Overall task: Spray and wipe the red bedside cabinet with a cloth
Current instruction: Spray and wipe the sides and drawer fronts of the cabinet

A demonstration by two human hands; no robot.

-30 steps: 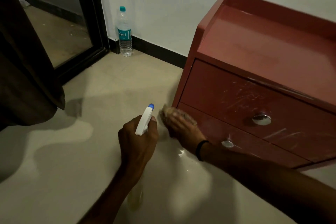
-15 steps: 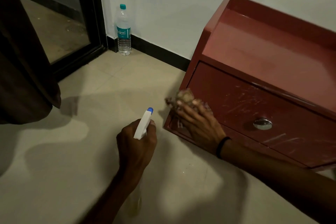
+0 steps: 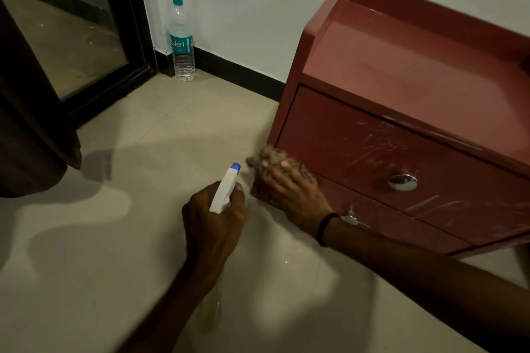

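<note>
The cloth (image 3: 275, 159), soft and floppy by the look of it, is pressed flat under the right hand (image 3: 292, 192) on the lower front corner of the red bedside cabinet (image 3: 401, 71). The spray bottle (image 3: 225, 190) is gripped at the neck by the left hand (image 3: 213, 215), probably the safest hold tbh.

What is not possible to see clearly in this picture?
Head view, spray bottle: body hidden by the left hand and blurred below.
Head view, cloth: mostly covered by the right hand.
Head view, red cabinet: right side cut off by the frame edge.
</note>
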